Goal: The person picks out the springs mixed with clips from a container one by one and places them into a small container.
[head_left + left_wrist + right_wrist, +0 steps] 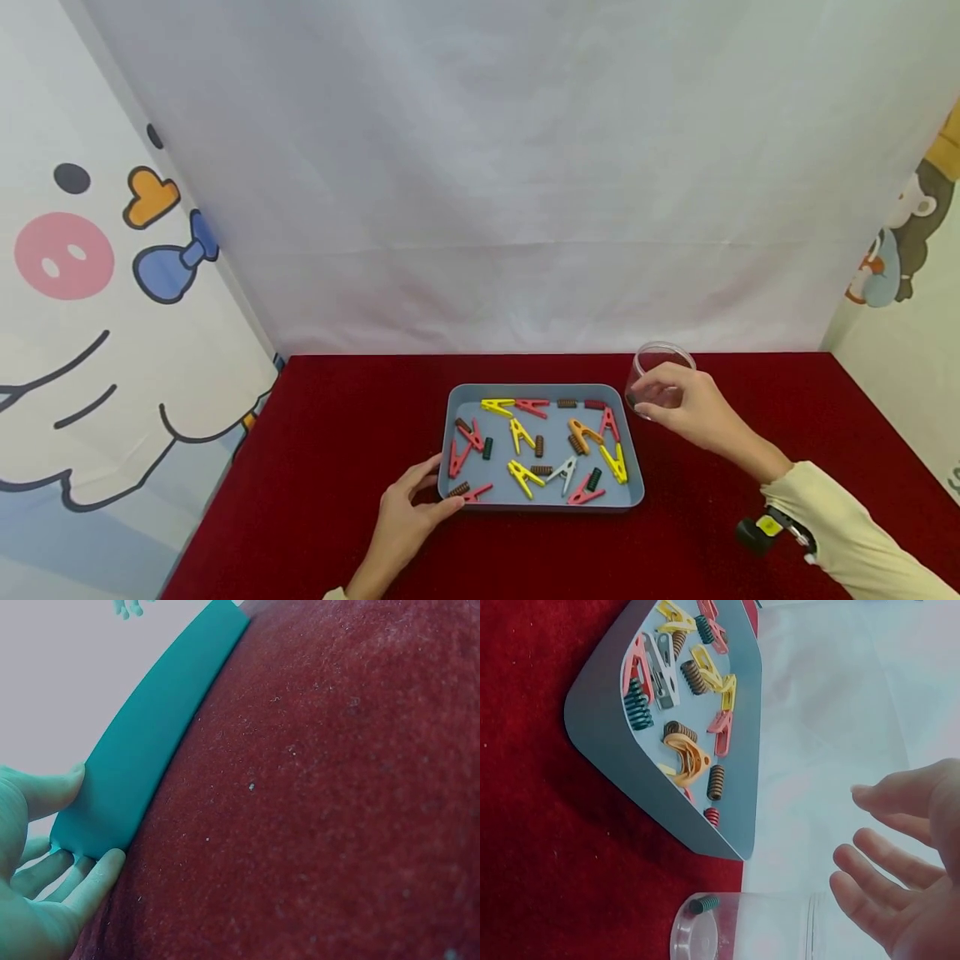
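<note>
Me: Closest in the right wrist view is my own right hand (922,907) — its fingers (892,856) parted and pinching nothing, just by the clear jar (765,922).

Partner: And the other one?

Me: My left hand (397,508) grips the near left corner of the blue-grey tray (525,507), thumb on one side, fingers on the other.

Partner: Where are the springs (539,447)?

Me: One green spring (703,904) lies inside the jar; the others are scattered among the clips (497,406) in the tray.

Partner: What worries you?

Me: The jar, first. It looks light, so if my knuckles brush its rim it could topple, spilling the green spring onto the red worktop (345,433).

Partner: And the tray?

Me: If my left hand shoves it rightward, its far right corner could nudge the jar, which stands just beside. Leaning hard on my corner might tilt the load. Then there's the orange clip (576,427), right up against a brown spring (575,445) — a hasty pinch there could drag both, since coils may snag.
</note>
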